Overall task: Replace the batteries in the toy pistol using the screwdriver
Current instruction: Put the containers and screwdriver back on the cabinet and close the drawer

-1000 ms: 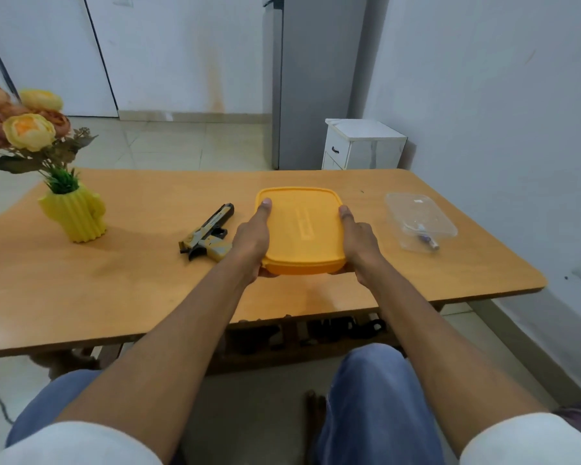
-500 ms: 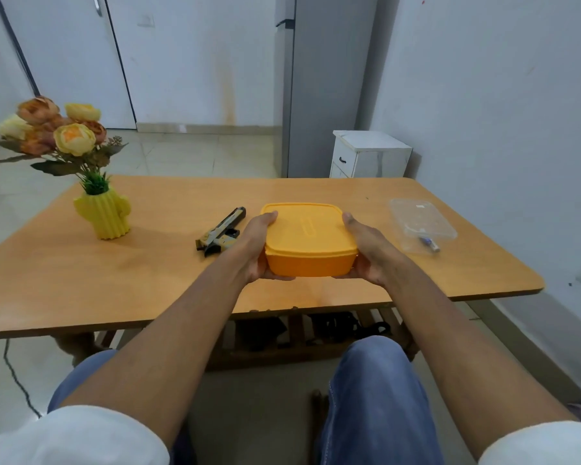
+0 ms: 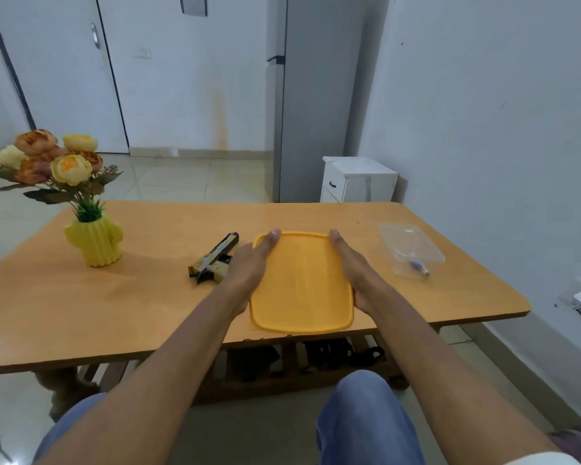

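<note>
I hold an orange lidded box (image 3: 302, 283) between both hands, over the near edge of the wooden table (image 3: 114, 303), its lid tilted toward me. My left hand (image 3: 249, 263) grips its left side and my right hand (image 3: 353, 263) its right side, thumbs along the lid's edges and fingers hidden underneath. The tan and black toy pistol (image 3: 213, 263) lies on the table just left of my left hand. A clear plastic container (image 3: 411, 251) sits to the right with a small blue and silver item (image 3: 418, 266) inside. No screwdriver is identifiable.
A yellow cactus-shaped vase (image 3: 94, 241) with artificial flowers stands at the table's left. Behind the table are a white cabinet (image 3: 358, 179) and a grey fridge (image 3: 312, 95). A wall runs close along the right side. My knees are below the table's front edge.
The orange box has risen off the table and come toward me, tipping so its lid faces me. Both hands stayed on its sides.
</note>
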